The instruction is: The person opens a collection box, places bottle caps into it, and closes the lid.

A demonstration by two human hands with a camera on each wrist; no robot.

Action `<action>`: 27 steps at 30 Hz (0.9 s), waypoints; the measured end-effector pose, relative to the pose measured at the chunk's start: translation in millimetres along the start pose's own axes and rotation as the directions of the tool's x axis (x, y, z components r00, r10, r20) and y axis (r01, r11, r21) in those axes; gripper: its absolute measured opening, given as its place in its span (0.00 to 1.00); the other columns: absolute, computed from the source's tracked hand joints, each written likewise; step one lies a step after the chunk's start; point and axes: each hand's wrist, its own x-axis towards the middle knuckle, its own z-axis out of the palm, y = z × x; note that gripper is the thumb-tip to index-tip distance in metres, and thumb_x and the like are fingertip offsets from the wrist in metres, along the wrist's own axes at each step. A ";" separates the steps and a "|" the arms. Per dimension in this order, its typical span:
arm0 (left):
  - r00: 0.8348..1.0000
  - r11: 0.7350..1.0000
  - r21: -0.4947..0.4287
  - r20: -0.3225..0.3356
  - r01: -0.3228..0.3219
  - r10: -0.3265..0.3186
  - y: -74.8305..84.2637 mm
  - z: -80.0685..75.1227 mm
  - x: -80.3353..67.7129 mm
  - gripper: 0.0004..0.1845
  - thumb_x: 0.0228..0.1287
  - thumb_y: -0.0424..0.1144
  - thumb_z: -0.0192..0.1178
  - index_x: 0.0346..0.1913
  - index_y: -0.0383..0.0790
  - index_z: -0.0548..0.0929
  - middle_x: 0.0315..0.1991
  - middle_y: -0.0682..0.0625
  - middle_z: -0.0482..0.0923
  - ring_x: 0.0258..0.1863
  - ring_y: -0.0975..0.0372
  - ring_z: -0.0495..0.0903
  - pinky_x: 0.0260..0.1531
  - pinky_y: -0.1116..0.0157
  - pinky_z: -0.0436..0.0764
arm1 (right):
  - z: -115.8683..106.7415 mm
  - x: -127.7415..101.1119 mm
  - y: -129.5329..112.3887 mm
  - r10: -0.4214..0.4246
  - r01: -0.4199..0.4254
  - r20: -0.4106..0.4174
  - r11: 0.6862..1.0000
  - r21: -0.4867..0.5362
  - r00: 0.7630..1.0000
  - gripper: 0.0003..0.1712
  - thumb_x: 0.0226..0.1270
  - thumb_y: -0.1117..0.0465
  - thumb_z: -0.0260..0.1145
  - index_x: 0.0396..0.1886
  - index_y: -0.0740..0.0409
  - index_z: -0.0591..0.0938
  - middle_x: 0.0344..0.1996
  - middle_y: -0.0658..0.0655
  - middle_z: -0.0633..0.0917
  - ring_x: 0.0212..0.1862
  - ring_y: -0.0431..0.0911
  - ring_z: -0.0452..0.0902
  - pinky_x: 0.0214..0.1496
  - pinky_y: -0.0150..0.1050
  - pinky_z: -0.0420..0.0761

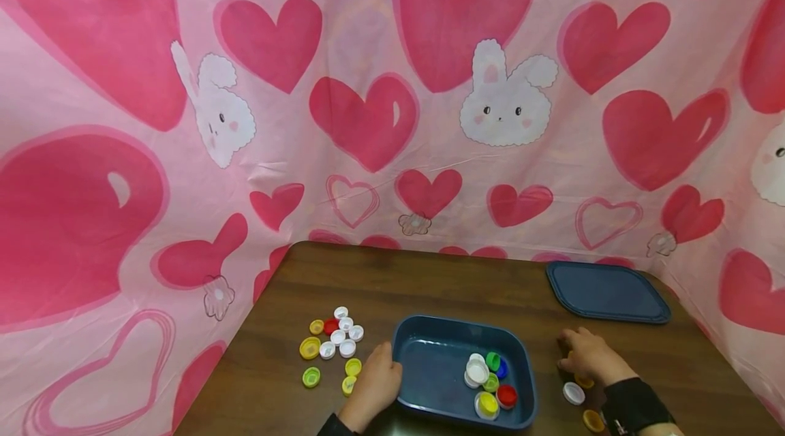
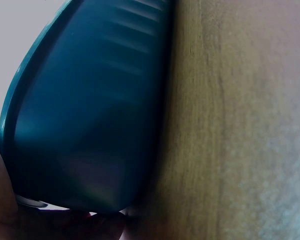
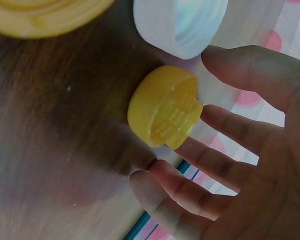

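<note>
The left hand (image 1: 375, 381) rests against the left wall of the blue tub (image 1: 429, 354) on the counter (image 1: 429, 279); its fingers lie along the rim, but whether they curl over it cannot be told. The left wrist view shows only the tub's outer wall (image 2: 85, 115), blurred, with a sliver of skin at the lower edge.

The right hand (image 1: 589, 354) sits right of the tub, palm down over loose caps. In the right wrist view its fingers (image 3: 225, 165) are spread and nearly straight, the grip open, a fingertip touching a yellow cap (image 3: 162, 107) that stands tilted on its edge; a white cap (image 3: 182, 22) and another yellow one (image 3: 45, 15) are cut off at the top.

Several caps (image 1: 487, 381) lie in the tub's right corner. A cluster of caps (image 1: 334, 340) lies left of the left hand. The lid (image 1: 604, 293) lies at the far right.
</note>
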 end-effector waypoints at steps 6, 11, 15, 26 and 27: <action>1.000 1.000 0.002 -0.007 -0.010 0.010 0.4 -0.1 -0.1 0.19 0.69 0.30 0.53 0.60 0.23 0.73 0.53 0.36 0.77 0.54 0.43 0.78 0.57 0.35 0.74 | 1.2 0.0 -1.2 0.012 -0.012 -0.023 1.000 -0.021 1.000 0.27 0.55 0.58 0.76 0.52 0.66 0.81 0.45 0.67 0.78 0.48 0.70 0.74 0.49 0.67 0.76; 1.000 1.000 -0.002 -0.010 -0.006 0.006 0.7 0.0 -0.3 0.19 0.69 0.31 0.53 0.60 0.23 0.73 0.53 0.36 0.77 0.54 0.43 0.78 0.57 0.36 0.74 | 5.8 0.7 2.3 -0.032 0.033 -0.073 0.999 0.012 0.997 0.17 0.52 0.67 0.73 0.43 0.63 0.81 0.38 0.62 0.77 0.40 0.59 0.76 0.42 0.55 0.80; 1.000 1.000 0.005 -0.007 -0.017 0.017 -0.5 0.6 0.0 0.19 0.69 0.30 0.53 0.59 0.23 0.73 0.52 0.35 0.77 0.53 0.43 0.78 0.56 0.36 0.74 | 5.9 0.3 3.1 -0.066 0.072 -0.106 0.996 0.055 0.992 0.12 0.46 0.74 0.67 0.32 0.60 0.78 0.31 0.56 0.75 0.32 0.49 0.72 0.31 0.42 0.75; 1.000 1.000 0.016 -0.013 -0.020 0.020 -1.9 1.1 0.0 0.19 0.69 0.31 0.54 0.59 0.23 0.74 0.51 0.36 0.77 0.52 0.43 0.78 0.55 0.36 0.75 | -29.8 -5.4 -37.5 -0.248 0.235 -0.240 0.969 -0.082 0.938 0.10 0.52 0.70 0.73 0.30 0.57 0.80 0.29 0.51 0.75 0.33 0.45 0.72 0.36 0.44 0.78; 1.000 1.000 0.017 -0.014 -0.022 0.022 -1.9 1.2 -0.1 0.19 0.69 0.31 0.53 0.59 0.23 0.74 0.51 0.36 0.77 0.53 0.43 0.78 0.56 0.36 0.74 | -32.7 -6.0 -44.6 -0.251 0.239 -0.234 0.968 -0.078 0.939 0.10 0.52 0.70 0.73 0.31 0.57 0.80 0.29 0.50 0.76 0.33 0.44 0.72 0.37 0.44 0.78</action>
